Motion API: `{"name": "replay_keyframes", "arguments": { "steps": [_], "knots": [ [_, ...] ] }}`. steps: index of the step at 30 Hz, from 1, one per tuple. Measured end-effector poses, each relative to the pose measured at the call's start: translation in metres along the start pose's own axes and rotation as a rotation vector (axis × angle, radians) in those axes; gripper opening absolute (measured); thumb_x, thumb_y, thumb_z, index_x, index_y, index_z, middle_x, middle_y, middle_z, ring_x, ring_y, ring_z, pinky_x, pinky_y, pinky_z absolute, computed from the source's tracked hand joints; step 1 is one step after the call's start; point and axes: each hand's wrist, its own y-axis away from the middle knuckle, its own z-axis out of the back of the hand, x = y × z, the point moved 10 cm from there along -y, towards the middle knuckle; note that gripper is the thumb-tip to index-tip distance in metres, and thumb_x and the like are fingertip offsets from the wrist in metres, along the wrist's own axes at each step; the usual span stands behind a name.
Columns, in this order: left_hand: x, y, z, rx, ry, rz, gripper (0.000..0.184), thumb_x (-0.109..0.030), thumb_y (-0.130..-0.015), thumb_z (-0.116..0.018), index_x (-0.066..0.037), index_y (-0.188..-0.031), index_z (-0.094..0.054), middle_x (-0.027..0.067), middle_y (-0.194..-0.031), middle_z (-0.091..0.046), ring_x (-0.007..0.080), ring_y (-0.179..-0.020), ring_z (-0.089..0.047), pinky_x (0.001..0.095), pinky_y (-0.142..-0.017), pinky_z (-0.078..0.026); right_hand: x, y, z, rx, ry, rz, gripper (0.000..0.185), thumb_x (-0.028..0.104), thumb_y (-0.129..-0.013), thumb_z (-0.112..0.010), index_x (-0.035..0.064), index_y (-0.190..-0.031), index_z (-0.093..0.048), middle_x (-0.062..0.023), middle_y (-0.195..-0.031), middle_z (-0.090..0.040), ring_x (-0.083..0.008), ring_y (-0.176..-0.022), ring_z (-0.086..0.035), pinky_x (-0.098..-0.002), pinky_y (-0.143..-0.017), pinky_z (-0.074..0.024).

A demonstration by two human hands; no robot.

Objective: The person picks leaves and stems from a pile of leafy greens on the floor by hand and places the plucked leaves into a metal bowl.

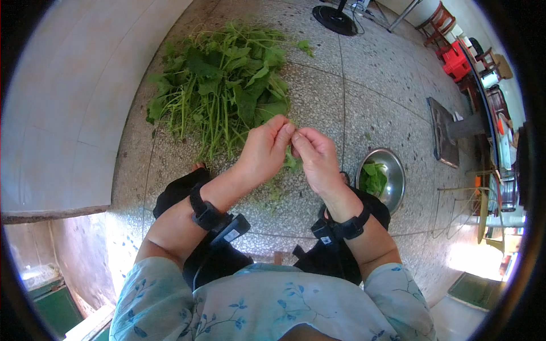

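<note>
My left hand and my right hand meet in front of me above the floor, fingertips pinched together. A bit of leafy green stem shows between the fingertips; most of it is hidden by my fingers. Pale green scraps appear just below the hands, though whether they hang or lie on the floor I cannot tell. Beyond my left hand spreads a large heap of leafy green stems. To the right of my right hand is a steel bowl with some green leaves inside.
Speckled floor tiles surround me. A pale tiled block stands on the left. At the far side is a round black stand base. A platform scale, a red stool and wooden chairs stand along the right.
</note>
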Motion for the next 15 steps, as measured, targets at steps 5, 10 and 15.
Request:
{"name": "replay_keyframes", "arguments": {
  "steps": [5, 10, 15],
  "knots": [
    [0.008, -0.001, 0.005, -0.029, 0.124, 0.056, 0.019, -0.017, -0.088, -0.042, 0.0, -0.083, -0.049, 0.0002, -0.068, -0.05, 0.0049, -0.062, -0.046, 0.0193, -0.054, -0.04, 0.002, 0.0, -0.006, 0.042, 0.033, -0.012, 0.021, 0.019, -0.085, -0.045, 0.003, -0.072, -0.051, 0.0027, -0.06, -0.044, -0.0046, -0.057, -0.04, -0.0185, -0.051, -0.0317],
    [0.007, 0.0, 0.01, -0.071, 0.23, 0.119, 0.019, -0.017, -0.088, -0.042, -0.001, -0.082, -0.051, 0.0011, -0.07, -0.053, 0.0043, -0.061, -0.048, 0.0183, -0.053, -0.041, -0.002, 0.001, -0.006, 0.044, -0.075, -0.031, 0.019, 0.016, -0.084, -0.045, 0.003, -0.071, -0.051, 0.0018, -0.061, -0.045, -0.0053, -0.059, -0.041, -0.0199, -0.055, -0.0332],
    [-0.001, -0.002, 0.022, -0.159, 0.153, 0.009, 0.018, -0.018, -0.088, -0.041, -0.001, -0.086, -0.05, 0.0054, -0.08, -0.059, 0.0045, -0.061, -0.049, 0.0188, -0.054, -0.042, -0.007, 0.002, -0.005, 0.032, -0.283, -0.032, 0.016, 0.012, -0.082, -0.044, 0.0034, -0.071, -0.052, 0.0006, -0.062, -0.047, -0.0065, -0.06, -0.043, -0.0209, -0.058, -0.0352]
  ]
}}
